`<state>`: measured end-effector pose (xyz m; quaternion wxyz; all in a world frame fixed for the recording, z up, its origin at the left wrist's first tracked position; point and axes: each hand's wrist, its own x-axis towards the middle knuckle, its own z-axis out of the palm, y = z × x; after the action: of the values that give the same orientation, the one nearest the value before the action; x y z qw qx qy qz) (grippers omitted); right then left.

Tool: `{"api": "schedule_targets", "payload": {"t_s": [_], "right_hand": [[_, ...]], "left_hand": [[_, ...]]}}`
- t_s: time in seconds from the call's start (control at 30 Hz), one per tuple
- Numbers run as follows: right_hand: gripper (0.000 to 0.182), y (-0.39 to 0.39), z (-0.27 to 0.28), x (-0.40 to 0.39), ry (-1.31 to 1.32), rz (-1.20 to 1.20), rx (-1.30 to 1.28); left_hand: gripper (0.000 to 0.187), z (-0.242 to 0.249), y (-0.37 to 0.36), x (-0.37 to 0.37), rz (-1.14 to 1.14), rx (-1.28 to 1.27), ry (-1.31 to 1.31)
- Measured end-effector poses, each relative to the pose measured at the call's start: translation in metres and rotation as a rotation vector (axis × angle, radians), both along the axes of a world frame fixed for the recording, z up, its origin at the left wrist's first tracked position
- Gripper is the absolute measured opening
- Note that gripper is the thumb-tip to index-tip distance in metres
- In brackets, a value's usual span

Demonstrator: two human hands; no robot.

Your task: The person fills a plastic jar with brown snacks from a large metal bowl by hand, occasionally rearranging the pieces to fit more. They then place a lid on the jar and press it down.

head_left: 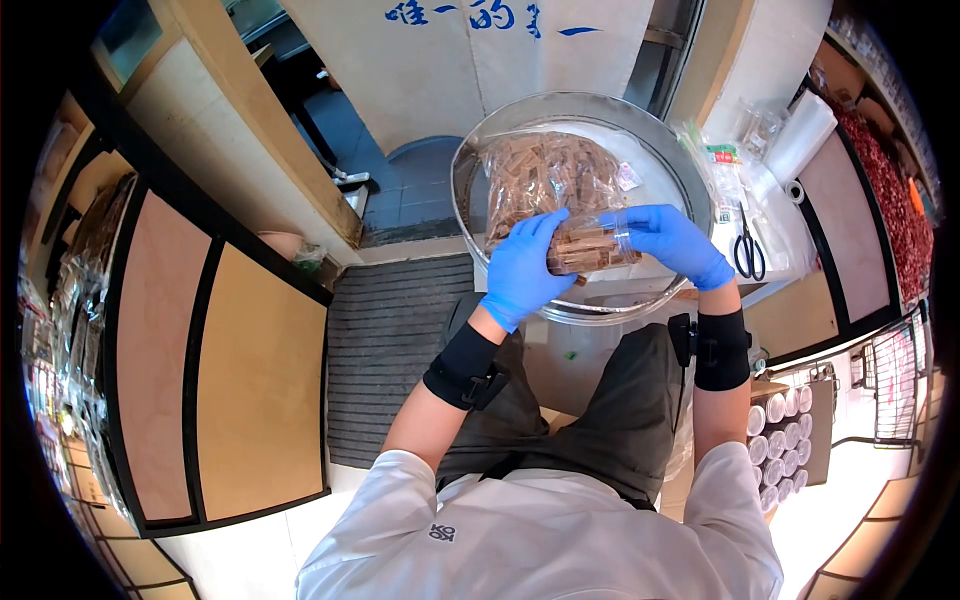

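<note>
— over the big metal bowl (668, 170), what are the hands doing?

— both are in blue gloves and closed around one small clear container (592, 245) packed with brown sticks. left hand (525, 268) wraps its near side from below, fingers curled over the top; right hand (672, 240) pinches the far end.

— and where does that container sit?

— it's held up just above the bowl's near rim, in front of the person's lap. behind it, inside the bowl, lies a large clear bag (545, 175) of the same brown sticks.

— anything else close by?

— scissors (748, 250) lie on the table to the right, beside some plastic packets (722, 165). rows of white-lidded jars (785, 435) stand lower right.

— how would you handle this well?

— i'd judge it best to keep the container level and over the bowl, so any stick that slips falls back in. the left hand should carry the weight while the right works the end gently; thin plastic buckles if squeezed hard. whether a lid is on, i cannot tell.
</note>
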<state>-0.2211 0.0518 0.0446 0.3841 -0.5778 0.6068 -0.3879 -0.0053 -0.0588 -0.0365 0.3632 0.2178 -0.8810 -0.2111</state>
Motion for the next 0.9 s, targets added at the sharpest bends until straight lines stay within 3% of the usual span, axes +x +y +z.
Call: {"api": "schedule_targets", "payload": {"t_s": [0.13, 0.33, 0.6, 0.9], "right_hand": [[0.034, 0.010, 0.003, 0.004, 0.005, -0.036, -0.067], [0.034, 0.017, 0.006, -0.001, -0.071, -0.063, 0.077], [0.028, 0.023, 0.007, -0.007, -0.016, -0.242, -0.130], [0.026, 0.010, -0.017, 0.002, -0.095, -0.219, -0.178]], "left_hand": [[0.085, 0.000, 0.000, 0.001, 0.009, 0.015, -0.005], [0.084, 0.000, -0.001, 0.000, -0.002, 0.002, -0.009], [0.084, 0.000, 0.001, 0.001, 0.015, 0.014, -0.002], [0.083, 0.000, 0.001, 0.001, 0.029, 0.011, 0.003]]}}
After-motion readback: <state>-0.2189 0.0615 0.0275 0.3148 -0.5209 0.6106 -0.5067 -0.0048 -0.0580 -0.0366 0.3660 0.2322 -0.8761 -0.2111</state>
